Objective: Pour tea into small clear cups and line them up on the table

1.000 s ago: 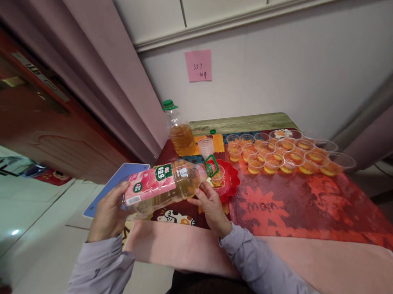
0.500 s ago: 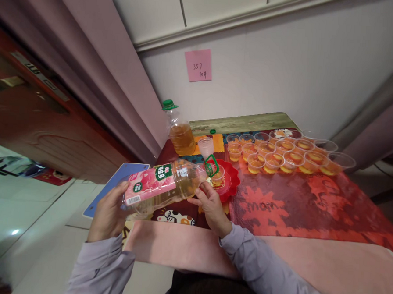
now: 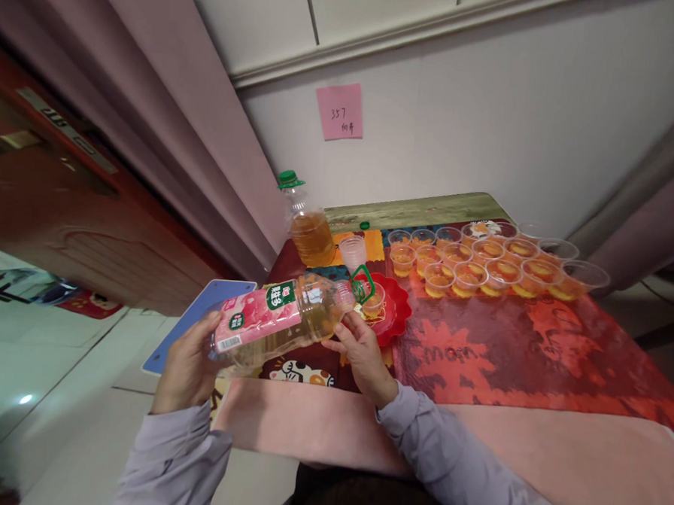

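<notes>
A large clear bottle [image 3: 280,316] with a pink label and amber liquid lies tilted almost flat, its mouth and green handle ring over a small clear cup [image 3: 374,300] on a red plate [image 3: 395,310]. My left hand [image 3: 187,365] is wrapped round the bottle's base end. My right hand [image 3: 362,355] supports the bottle near its neck from below, fingers curled on it. The cup holds some amber liquid.
Several small clear cups [image 3: 486,264] filled with amber liquid stand in rows on the red patterned table cover [image 3: 512,352]. A second bottle [image 3: 307,224] with a green cap and an upturned cup [image 3: 353,252] stand at the back. A pink note [image 3: 339,112] hangs on the wall.
</notes>
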A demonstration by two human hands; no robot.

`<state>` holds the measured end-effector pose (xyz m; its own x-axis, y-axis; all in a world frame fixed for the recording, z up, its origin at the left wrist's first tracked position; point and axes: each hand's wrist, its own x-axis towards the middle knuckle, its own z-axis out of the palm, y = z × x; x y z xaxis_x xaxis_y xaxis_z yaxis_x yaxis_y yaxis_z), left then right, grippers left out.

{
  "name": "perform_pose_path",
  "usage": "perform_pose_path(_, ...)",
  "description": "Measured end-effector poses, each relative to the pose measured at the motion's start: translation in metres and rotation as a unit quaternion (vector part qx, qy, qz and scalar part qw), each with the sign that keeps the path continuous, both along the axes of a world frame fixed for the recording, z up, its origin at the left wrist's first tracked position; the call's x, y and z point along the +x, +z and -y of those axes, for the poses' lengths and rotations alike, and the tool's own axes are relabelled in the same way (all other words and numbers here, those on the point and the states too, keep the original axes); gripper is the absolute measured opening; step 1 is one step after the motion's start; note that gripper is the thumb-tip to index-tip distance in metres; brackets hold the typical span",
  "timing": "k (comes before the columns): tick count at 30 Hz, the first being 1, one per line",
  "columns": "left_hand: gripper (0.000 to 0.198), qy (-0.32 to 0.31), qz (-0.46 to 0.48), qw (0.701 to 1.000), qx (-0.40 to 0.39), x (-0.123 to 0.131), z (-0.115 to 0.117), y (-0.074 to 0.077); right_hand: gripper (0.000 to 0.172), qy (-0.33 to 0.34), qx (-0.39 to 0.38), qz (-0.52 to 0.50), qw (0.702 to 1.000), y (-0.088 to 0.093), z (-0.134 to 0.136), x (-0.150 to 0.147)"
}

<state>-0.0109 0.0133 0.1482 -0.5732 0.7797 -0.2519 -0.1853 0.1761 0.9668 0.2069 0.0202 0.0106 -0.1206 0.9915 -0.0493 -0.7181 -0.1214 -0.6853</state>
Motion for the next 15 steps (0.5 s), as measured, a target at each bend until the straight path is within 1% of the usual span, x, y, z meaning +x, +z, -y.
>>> perform_pose_path(8, 0.067, -0.007, -0.006, 1.0, -0.007, -0.0001, -0.0004, -0.0018, 0.052, 0.001, -0.006, -0.004, 1.0, -0.0007, -0.0002, 0.0002)
perform_pose_path(15, 0.053, -0.031, -0.021, 0.999, -0.016, -0.0044, -0.001, -0.0063, 0.053, -0.002, -0.003, 0.001, 1.0, -0.0017, -0.0006, 0.0001)
